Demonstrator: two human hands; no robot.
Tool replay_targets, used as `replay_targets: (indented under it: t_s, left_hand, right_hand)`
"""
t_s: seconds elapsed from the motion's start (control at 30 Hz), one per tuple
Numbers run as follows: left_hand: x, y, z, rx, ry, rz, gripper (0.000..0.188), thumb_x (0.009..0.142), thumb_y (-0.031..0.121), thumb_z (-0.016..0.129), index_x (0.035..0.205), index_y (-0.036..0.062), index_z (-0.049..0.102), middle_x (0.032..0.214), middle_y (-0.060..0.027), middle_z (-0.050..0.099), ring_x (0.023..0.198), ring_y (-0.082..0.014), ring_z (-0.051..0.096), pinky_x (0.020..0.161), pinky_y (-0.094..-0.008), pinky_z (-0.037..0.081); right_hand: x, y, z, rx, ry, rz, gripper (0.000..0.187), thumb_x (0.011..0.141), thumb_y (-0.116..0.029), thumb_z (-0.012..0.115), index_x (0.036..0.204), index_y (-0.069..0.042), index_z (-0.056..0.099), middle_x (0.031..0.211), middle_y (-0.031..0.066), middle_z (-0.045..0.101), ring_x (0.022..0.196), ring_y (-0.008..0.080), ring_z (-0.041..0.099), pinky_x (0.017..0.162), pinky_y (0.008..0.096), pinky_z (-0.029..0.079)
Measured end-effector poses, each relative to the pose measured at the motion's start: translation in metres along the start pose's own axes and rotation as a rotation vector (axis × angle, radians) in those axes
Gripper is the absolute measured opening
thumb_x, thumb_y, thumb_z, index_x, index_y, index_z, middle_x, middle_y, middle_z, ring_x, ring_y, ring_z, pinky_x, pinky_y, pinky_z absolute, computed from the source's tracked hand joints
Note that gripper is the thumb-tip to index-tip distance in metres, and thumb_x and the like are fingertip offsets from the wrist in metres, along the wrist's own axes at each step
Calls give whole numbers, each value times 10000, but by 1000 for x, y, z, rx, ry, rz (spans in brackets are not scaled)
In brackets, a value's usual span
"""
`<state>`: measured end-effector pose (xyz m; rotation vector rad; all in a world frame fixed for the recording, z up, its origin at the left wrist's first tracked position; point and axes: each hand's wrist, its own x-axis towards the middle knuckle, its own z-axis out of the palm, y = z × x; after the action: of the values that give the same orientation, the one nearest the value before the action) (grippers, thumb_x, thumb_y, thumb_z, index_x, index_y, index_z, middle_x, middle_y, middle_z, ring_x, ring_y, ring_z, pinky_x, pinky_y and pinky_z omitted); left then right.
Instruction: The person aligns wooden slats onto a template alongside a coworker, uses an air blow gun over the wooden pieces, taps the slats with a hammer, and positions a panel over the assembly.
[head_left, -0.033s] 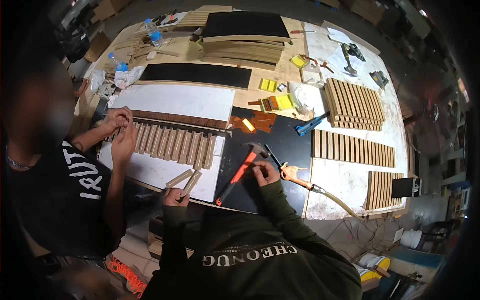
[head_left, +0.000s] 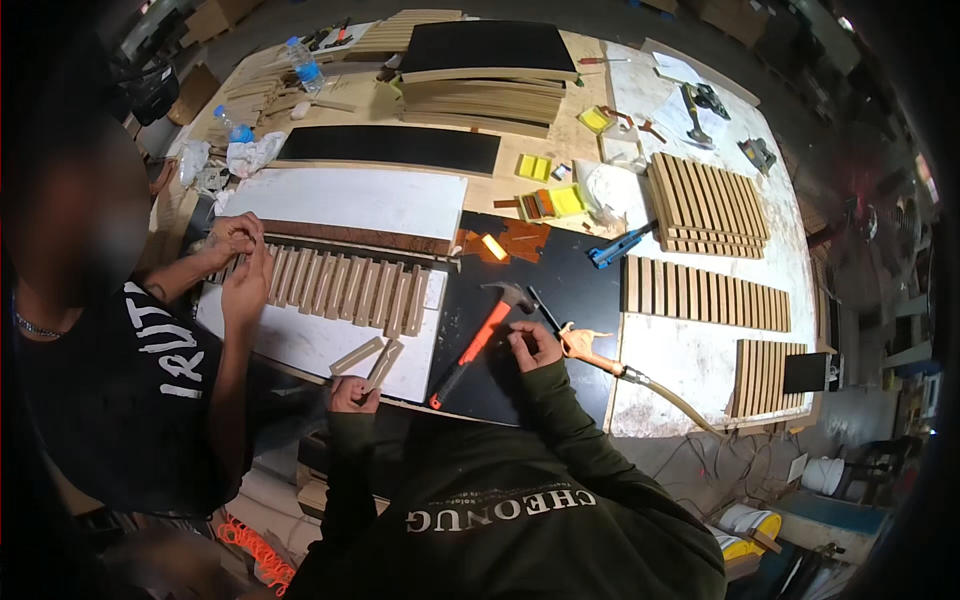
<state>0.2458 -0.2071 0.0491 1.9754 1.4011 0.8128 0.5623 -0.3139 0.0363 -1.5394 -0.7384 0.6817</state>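
Observation:
At the table's near edge my left hand point(head_left: 352, 394) is closed round the lower end of a short wooden slat point(head_left: 384, 365) with a pale groove along it. A second loose slat point(head_left: 357, 355) lies beside it on the white board. My right hand point(head_left: 534, 346) is over the black panel, its fingers curled in a pinch; whether anything is in them is too small to make out. Left of that hand lies a claw hammer point(head_left: 488, 329) with an orange and black handle. An orange air blow gun point(head_left: 583, 345) with a hose is just to its right.
A co-worker's hands point(head_left: 243, 250) are at the left end of a row of grooved slats point(head_left: 340, 290). Slatted panels point(head_left: 706, 294) lie to the right, near a blue tool point(head_left: 620, 247). Black-topped boards point(head_left: 490, 50) are stacked at the back, with bottles point(head_left: 304, 66) further left.

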Motion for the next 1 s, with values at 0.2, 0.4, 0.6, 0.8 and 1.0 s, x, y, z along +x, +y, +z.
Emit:
replay_targets:
  t_s: [0.2,0.4,0.6,0.8,1.0]
  left_hand:
    - [-26,21,28,65,6,-27,238,661,28,775,844,35,623,810,-84,596,656,-196,604,615,-311,495]
    - [-48,20,19,-19,-6,-67,215,699,61,779,862,49,639,792,-79,576,673,-202,568,619,-330,465]
    - [-123,11,1,-132,130,-243,190,743,95,783,865,37,649,756,-41,564,667,-150,556,637,-278,452]
    - [-201,-43,-16,21,156,-81,238,683,220,822,805,87,667,717,-67,625,667,-235,578,620,-346,477]
    - [-241,-44,-26,25,234,-96,194,717,197,794,771,67,661,606,-35,596,570,-176,538,543,-303,435]
  right_hand:
    - [-15,5,-34,-189,-94,-20,158,897,-66,614,1047,-18,624,836,64,637,739,108,612,671,241,493]
    - [-18,3,-32,-381,-84,-190,161,851,-84,642,1001,-26,638,850,127,645,753,234,660,676,302,521]
    - [-21,-7,-33,-388,-125,-138,144,865,-115,636,976,-23,631,839,119,639,733,223,654,679,303,520]
    - [-23,1,-29,-301,-135,-135,131,868,-108,623,964,-21,640,794,82,626,675,142,615,634,265,495]
    - [-21,13,-30,-390,-113,-310,141,867,-121,627,957,-14,629,767,61,618,672,120,600,628,248,481]
